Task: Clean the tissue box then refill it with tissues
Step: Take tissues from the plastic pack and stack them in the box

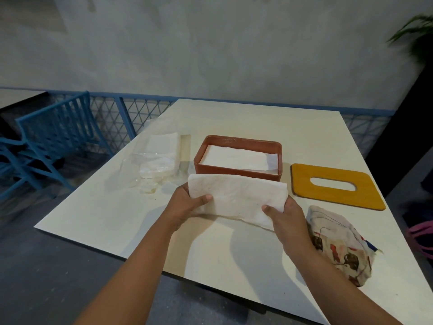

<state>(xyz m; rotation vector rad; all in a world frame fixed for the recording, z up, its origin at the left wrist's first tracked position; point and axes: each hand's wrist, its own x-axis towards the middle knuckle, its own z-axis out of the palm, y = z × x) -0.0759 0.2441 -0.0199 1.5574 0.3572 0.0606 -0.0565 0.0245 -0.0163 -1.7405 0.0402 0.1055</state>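
A stack of white tissues is held above the table just in front of the brown tissue box. My left hand grips its left end and my right hand grips its right end, thumbs on top. The box is open and has white tissues lying inside. Its yellow wooden lid, with an oval slot, lies flat to the right of the box.
A clear plastic pack with more tissues lies left of the box. A patterned cloth sits bunched at the right, near my right forearm. The white table has blue chairs and a mesh railing behind its left edge.
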